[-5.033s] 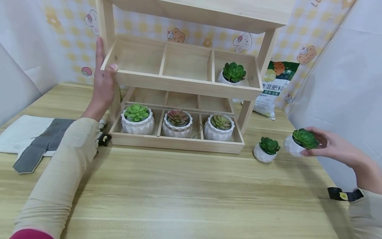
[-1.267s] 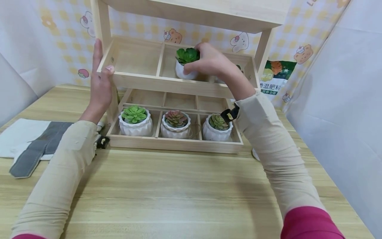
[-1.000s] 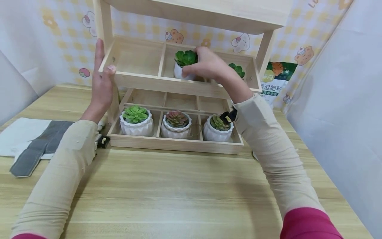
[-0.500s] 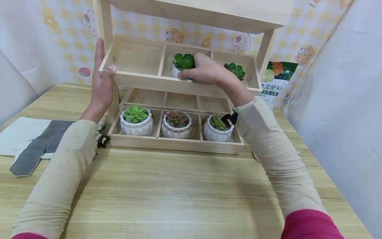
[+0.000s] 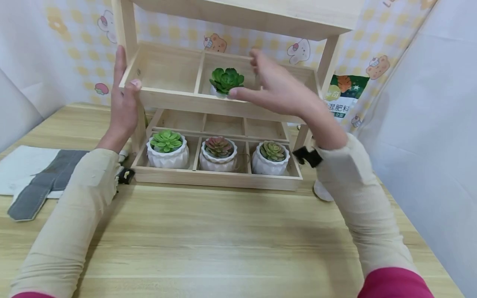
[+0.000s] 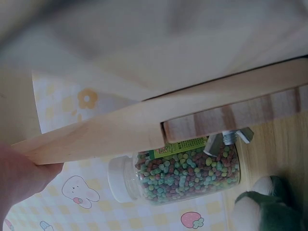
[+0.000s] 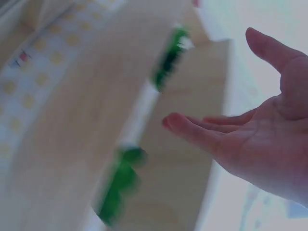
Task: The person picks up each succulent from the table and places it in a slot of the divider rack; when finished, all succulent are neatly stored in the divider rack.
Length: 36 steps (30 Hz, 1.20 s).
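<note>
My left hand [image 5: 124,111] grips the left side of the tiered wooden shelf [image 5: 223,103], thumb at the middle tray's corner and a finger straight along the post. In the left wrist view it meets the end of a wooden bar [image 6: 101,134]. My right hand [image 5: 279,87] is spread and holds nothing, just right of a dark green potted succulent [image 5: 226,80] in the middle tray's centre compartment. The right compartment's succulent is hidden behind that hand in the head view. Two blurred green plants, one a lower succulent [image 7: 118,187], show in the right wrist view.
A light green succulent [image 5: 166,142], a reddish one [image 5: 218,149] and a yellowish one [image 5: 273,153] fill the bottom tray. Behind my right sleeve is a white pot [image 5: 322,191]. A fertilizer bag [image 5: 344,93], a folded cloth [image 5: 48,178] and a jar of coloured pellets [image 6: 187,173] surround the shelf.
My right hand carried the succulent from the table's right side into the centre compartment, lowered it, then let go and drew back right. The left hand stayed on the shelf.
</note>
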Tool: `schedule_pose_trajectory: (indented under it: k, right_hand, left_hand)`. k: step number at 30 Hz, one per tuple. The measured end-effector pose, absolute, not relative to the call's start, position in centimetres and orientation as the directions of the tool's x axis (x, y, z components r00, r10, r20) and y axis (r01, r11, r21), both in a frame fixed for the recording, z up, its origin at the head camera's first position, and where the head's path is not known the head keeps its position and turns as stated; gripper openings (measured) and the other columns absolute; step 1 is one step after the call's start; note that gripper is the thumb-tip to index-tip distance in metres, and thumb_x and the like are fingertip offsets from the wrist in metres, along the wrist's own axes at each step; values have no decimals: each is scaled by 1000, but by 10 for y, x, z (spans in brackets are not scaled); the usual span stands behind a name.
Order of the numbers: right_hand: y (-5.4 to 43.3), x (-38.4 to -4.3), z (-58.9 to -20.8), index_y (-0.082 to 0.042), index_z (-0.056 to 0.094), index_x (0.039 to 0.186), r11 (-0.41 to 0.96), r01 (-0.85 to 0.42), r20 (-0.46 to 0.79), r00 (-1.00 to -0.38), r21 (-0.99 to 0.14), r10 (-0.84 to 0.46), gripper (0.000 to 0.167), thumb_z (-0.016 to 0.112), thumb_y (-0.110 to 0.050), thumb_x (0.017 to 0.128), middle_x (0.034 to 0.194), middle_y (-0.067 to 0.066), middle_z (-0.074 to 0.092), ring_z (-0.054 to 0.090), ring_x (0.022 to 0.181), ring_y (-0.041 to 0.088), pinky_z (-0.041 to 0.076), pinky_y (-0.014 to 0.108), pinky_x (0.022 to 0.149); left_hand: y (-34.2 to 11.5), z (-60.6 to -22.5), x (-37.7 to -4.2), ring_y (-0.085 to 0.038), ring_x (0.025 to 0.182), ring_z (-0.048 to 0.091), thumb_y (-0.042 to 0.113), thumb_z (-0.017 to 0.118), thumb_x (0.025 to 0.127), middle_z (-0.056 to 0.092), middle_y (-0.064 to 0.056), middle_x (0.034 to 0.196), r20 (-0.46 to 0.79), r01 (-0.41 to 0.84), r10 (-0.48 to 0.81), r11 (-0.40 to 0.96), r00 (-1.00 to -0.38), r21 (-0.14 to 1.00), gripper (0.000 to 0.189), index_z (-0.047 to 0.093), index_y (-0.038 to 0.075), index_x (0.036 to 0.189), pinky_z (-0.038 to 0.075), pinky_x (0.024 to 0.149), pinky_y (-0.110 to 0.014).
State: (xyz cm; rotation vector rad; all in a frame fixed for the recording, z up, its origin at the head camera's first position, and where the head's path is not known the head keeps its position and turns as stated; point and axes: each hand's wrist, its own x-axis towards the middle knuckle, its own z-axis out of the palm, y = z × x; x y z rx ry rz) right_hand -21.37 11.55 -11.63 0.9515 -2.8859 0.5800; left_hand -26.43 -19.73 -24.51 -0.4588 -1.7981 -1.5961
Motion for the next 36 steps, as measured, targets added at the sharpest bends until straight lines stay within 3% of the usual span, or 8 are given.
schedule_pose_trajectory:
  k: [3, 8, 11, 16, 21, 28, 31, 36]
  right_hand:
    - [140, -188, -115, -3, 16, 147, 673, -705, 337, -703, -222, -626, 80, 58, -39, 89, 149, 8, 26, 30, 132, 18, 29, 35, 104]
    - [181, -157, -121, 1, 42, 135, 528, -842, 533, -497, -107, -685, 53, 62, -10, 88, 133, 8, 49, 50, 117, 17, 44, 32, 90]
    - [208, -146, -129, 4, 48, 130, 491, -866, 558, -456, -97, -693, 46, 61, -6, 87, 126, 9, 55, 55, 110, 18, 46, 27, 86]
    - [255, -132, -153, 3, 56, 122, 518, -841, 535, -512, -154, -672, 40, 65, -4, 84, 119, 8, 60, 57, 103, 11, 44, 18, 84]
    - [293, -137, -178, -5, 57, 124, 613, -759, 453, -636, -221, -624, 51, 71, 4, 76, 119, -1, 58, 55, 104, 5, 42, 14, 84]
    - [331, -167, -212, -14, 48, 132, 739, -501, 141, -858, -451, -495, 52, 67, -11, 84, 122, 0, 54, 53, 106, 7, 42, 14, 83]
    - [341, -181, -224, -13, 43, 134, 742, -402, 6, -881, -536, -474, 54, 67, -15, 85, 127, 4, 50, 49, 113, 17, 44, 19, 84]
    - [358, -193, -239, -4, 30, 140, 692, -341, -102, -852, -636, -513, 68, 67, -11, 84, 135, 14, 40, 40, 121, 35, 46, 30, 87]
  left_hand:
    - [-197, -244, -265, -13, 134, 22, 16, 35, 85, 12, 8, 153, 687, 665, -170, 175, -706, 726, 70, 10, 17, 151, 13, 108, -29]
    - [-198, -244, -264, -12, 133, 23, 15, 35, 84, 16, 6, 152, 681, 660, -186, 166, -709, 733, 71, 10, 16, 151, 13, 107, -27]
    - [-198, -244, -264, -12, 133, 23, 14, 34, 84, 17, 5, 152, 679, 657, -196, 175, -707, 734, 71, 10, 15, 151, 13, 107, -26]
    - [-196, -245, -264, -12, 135, 21, 12, 33, 85, 15, 4, 153, 684, 662, -190, 170, -705, 730, 70, 9, 13, 151, 13, 107, -23]
    - [-195, -245, -265, -11, 134, 21, 12, 32, 86, 15, 6, 153, 681, 653, -189, 197, -707, 732, 69, 9, 14, 151, 13, 106, -23]
    - [-200, -248, -263, -11, 135, 20, 14, 33, 86, 14, 6, 153, 677, 647, -186, 200, -712, 736, 70, 9, 16, 151, 11, 108, -26]
    - [-201, -248, -263, -12, 135, 20, 14, 34, 85, 14, 5, 153, 684, 654, -191, 201, -704, 729, 70, 9, 14, 151, 11, 108, -27]
    - [-198, -245, -265, -12, 135, 21, 13, 35, 85, 16, 5, 153, 689, 672, -177, 155, -703, 724, 71, 9, 14, 151, 12, 107, -26]
